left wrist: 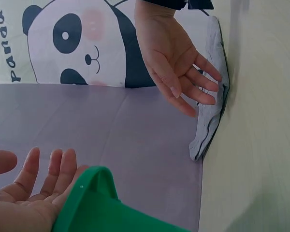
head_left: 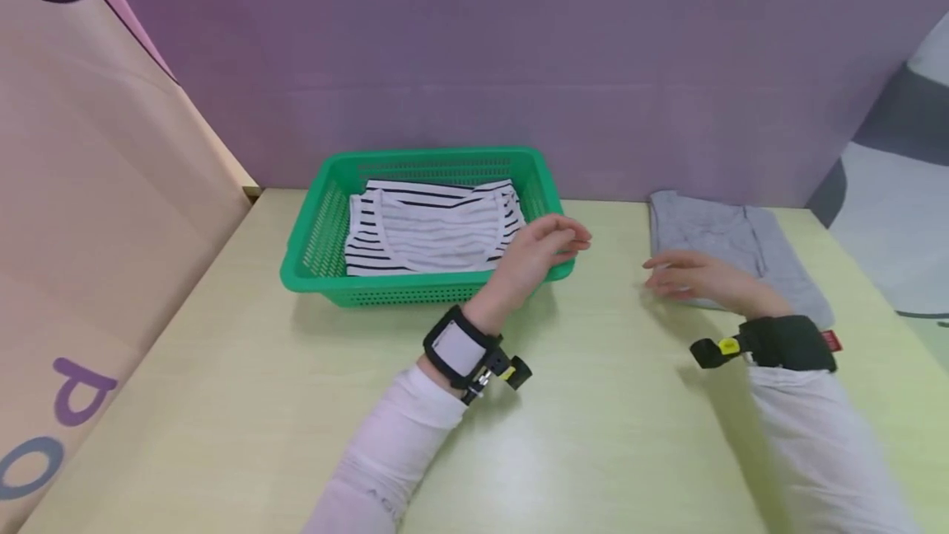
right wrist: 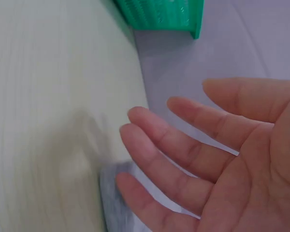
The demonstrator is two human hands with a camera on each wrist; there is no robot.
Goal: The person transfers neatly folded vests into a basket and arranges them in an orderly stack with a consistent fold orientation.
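Table (head_left: 245, 369) first, pale green, with my green basket (head_left: 311, 245) holding a folded striped shirt (head_left: 433, 233). Right of it lies the grey shirt (head_left: 771, 250), long axis running away from me. My right hand (head_left: 693, 277), fingers relaxed, hovers at its near-left edge; my left hand (head_left: 541, 250), empty too, hangs by the basket's right rim, farther off.

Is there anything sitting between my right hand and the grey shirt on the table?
Nothing visible. The right hand hovers open at the near left edge of the folded grey shirt, its fingers right beside the cloth. The green basket stands off to the left, out of the way.
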